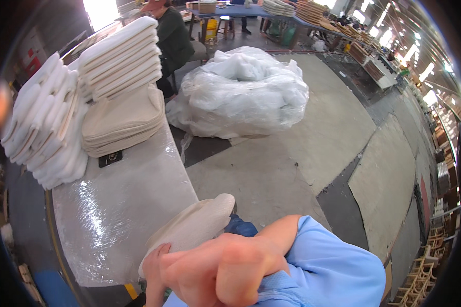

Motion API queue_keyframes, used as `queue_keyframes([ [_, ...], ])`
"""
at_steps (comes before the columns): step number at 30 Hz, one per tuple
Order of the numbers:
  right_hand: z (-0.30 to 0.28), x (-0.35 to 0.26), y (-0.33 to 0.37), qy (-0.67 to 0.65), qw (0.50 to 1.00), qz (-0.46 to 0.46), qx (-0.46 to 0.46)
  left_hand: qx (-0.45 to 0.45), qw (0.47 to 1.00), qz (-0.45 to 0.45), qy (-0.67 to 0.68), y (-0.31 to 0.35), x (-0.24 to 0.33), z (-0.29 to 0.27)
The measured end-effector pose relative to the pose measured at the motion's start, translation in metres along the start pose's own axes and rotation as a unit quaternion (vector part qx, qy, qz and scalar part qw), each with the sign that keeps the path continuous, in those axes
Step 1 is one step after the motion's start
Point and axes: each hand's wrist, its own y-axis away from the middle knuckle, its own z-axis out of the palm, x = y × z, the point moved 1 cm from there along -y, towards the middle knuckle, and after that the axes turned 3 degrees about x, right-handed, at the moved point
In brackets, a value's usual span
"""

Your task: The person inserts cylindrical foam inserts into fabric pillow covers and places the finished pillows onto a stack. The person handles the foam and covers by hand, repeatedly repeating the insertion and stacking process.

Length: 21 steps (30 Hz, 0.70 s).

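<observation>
At the near right edge of the plastic-wrapped table (pixel 123 220), a beige fabric cushion cover (pixel 205 217) with a rounded end is held tilted, close to my body. My left hand (pixel 155 266) grips its near edge, fingers pressed along the fabric. My right hand (pixel 238 271) is close beside it in front of my body; its fingers are hidden and blurred, so its hold cannot be made out. Farther along the table lies a stack of similar beige covers (pixel 123 123). A small flat black object (pixel 110 158) sticks out from under that stack.
Tall stacks of folded white padding (pixel 46 123) and white pads with beige edges (pixel 120 56) stand at the table's far left. A large bundle of clear plastic wrap (pixel 241 94) lies on the floor beyond. A person in dark clothes (pixel 174 41) sits behind the stacks. Wooden frames (pixel 420 276) stand lower right.
</observation>
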Motion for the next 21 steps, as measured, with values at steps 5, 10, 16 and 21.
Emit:
queue_keyframes([
  [5, -0.021, 0.000, -0.007, -0.007, 0.997, -0.028, -0.074, 0.003, 1.000, -0.019, 0.015, -0.006, 0.013, -0.011],
  [10, -0.022, -0.010, 0.002, 0.143, 0.985, -0.089, 0.023, 0.003, 1.000, -0.023, 0.020, -0.008, 0.016, -0.019],
  [16, -0.040, -0.027, 0.009, 0.191, 0.980, -0.045, 0.039, -0.016, 0.999, -0.017, 0.043, -0.012, 0.009, -0.022],
  [21, -0.048, -0.029, 0.007, 0.187, 0.982, -0.036, -0.008, -0.022, 0.999, -0.017, 0.025, -0.015, 0.018, -0.030],
])
